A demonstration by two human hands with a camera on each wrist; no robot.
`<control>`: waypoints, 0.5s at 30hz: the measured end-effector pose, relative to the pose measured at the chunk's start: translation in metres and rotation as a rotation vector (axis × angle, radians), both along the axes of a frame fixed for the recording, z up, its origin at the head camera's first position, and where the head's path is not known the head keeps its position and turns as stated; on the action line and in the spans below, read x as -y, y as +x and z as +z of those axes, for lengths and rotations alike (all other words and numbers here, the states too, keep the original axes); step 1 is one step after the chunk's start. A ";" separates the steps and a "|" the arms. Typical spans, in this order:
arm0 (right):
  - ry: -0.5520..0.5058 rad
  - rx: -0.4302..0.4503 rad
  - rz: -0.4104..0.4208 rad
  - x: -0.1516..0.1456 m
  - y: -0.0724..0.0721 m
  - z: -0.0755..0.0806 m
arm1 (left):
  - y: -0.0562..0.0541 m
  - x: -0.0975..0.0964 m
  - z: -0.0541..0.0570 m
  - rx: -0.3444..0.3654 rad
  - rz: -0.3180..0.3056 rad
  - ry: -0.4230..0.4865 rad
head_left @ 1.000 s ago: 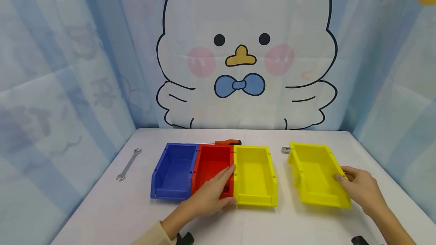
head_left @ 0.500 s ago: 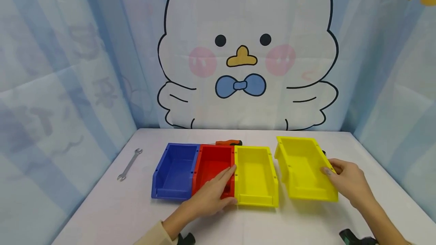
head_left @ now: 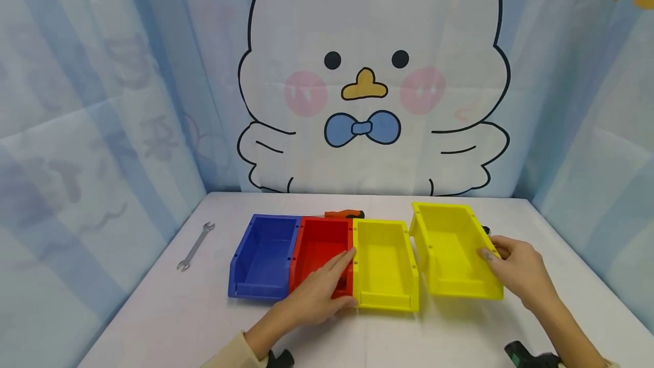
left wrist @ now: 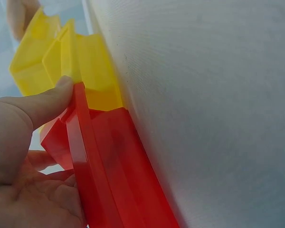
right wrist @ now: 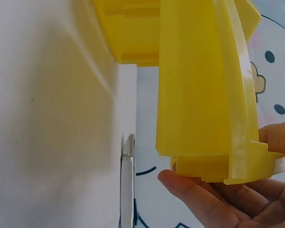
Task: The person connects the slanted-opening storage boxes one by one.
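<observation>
In the head view a blue bin (head_left: 265,257), a red bin (head_left: 325,237) and a yellow bin (head_left: 385,263) stand side by side on the table. My left hand (head_left: 317,294) rests on the red bin, its fingers straight along the wall beside the yellow one. The left wrist view shows the thumb (left wrist: 50,102) at the red bin's front corner. A second yellow bin (head_left: 452,254) hangs tilted over the table, close to the row's right end. My right hand (head_left: 521,271) grips its right wall; in the right wrist view, fingers (right wrist: 199,194) lie under that wall's rim.
An open-ended wrench (head_left: 196,247) lies at the left of the white table (head_left: 153,311). Behind the red bin shows a screwdriver's orange-and-black handle (head_left: 344,214). A slim silver metal object (right wrist: 127,185) lies beyond the raised bin. A printed curtain (head_left: 368,158) closes the back.
My right hand has carried the second yellow bin leftward and slightly up toward the row, mostly in the first half second. The left hand stays in place on the red bin.
</observation>
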State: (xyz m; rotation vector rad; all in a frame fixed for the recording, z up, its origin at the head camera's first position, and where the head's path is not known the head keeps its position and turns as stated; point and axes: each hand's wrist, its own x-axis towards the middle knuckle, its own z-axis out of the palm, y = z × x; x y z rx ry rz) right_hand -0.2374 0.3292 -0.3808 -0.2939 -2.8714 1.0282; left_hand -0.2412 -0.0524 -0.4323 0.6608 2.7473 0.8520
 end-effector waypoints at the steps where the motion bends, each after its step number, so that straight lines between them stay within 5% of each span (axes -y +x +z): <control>1: -0.001 -0.002 0.002 0.000 0.000 0.000 | 0.000 0.000 0.000 -0.002 -0.001 -0.002; 15: 0.014 -0.013 0.028 0.003 0.001 -0.001 | 0.001 0.000 0.000 -0.027 -0.003 -0.007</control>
